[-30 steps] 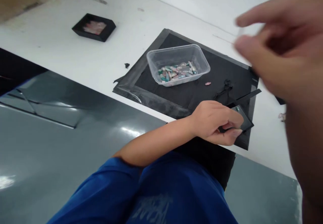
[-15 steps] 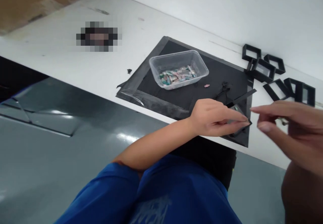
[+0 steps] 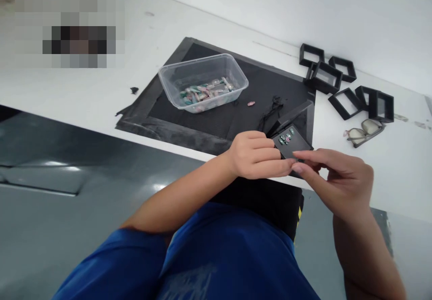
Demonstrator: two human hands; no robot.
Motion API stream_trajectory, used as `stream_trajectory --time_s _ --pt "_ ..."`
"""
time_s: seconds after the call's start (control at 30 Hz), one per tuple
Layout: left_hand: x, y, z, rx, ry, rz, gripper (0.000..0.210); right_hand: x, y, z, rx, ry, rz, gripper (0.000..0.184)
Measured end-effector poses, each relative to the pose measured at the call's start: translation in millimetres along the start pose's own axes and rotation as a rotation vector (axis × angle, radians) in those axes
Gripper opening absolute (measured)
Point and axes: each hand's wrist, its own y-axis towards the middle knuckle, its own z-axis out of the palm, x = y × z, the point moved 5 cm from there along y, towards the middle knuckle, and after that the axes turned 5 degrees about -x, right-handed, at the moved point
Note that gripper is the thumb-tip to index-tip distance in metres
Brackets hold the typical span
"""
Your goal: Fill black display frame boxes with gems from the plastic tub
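Observation:
My left hand (image 3: 258,156) is closed over the near left edge of a small flat black box (image 3: 297,144), its fingers curled round it. On the box's dark face sit several small green and pink decorated pieces (image 3: 286,138). My right hand (image 3: 337,174) is pinched at the box's near right corner, thumb and forefinger meeting close to my left fingertip. Whatever lies in that pinch is too small to make out. Behind the box a black frame or lid (image 3: 286,117) leans up at an angle.
A clear plastic tub (image 3: 202,61) of small coloured pieces stands on a black mat (image 3: 219,131). One pink piece (image 3: 251,104) lies beside it. Several black frames (image 3: 326,77) and a pair of glasses (image 3: 362,133) are at the right. A blurred patch (image 3: 79,43) covers the far left.
My right hand has come left to the box and its fingertips now meet my left hand's. The view has shifted right, bringing the glasses and the pieces on the box into sight.

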Motion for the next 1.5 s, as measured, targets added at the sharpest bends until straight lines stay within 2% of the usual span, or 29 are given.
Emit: stream_trajectory --time_s 0.27,0.43,0.53,0.63,0.73,0.83,0.93,1.07,1.2,1.33,1.5 --pt "-3 0 3.2 0.08 0.01 0.033 0.021 -14 -12 7 -0.003 0.1 0.038 0.019" --pt "0 -2 5.5 0.112 -0.088 -0.029 0.023 -22 -16 15 0.046 0.19 -0.042 0.029" --pt "1 -3 8.7 0.149 -0.105 -0.069 0.02 -29 -14 10 0.077 0.23 -0.062 0.033" --pt "0 -2 12.1 0.196 -0.076 -0.09 0.024 -36 -5 -5 0.088 0.124 -0.108 0.033" --pt "-1 0 15.1 0.266 -0.081 -0.108 0.032 -45 7 -12 0.203 -0.088 -0.17 0.024" --pt "0 -1 17.2 0.351 -0.1 -0.142 0.037 -55 15 -6 0.35 -0.233 -0.216 0.02" --pt "0 -3 18.3 0.414 -0.119 -0.16 0.042 -64 17 5 0.421 -0.287 -0.253 0.023" --pt "1 -5 20.9 0.485 -0.152 -0.187 0.047 -73 17 9 0.382 -0.245 -0.232 0.023" --pt "1 -6 22.7 0.537 -0.168 -0.221 0.045 -78 17 4 0.305 -0.265 -0.167 0.032" --pt "1 -5 22.2 0.548 -0.17 -0.232 0.044 -76 17 6 0.299 -0.269 -0.146 0.024" --pt "-2 -4 23.3 0.556 -0.143 -0.196 0.047 -70 18 14 0.307 -0.258 -0.217 0.017"
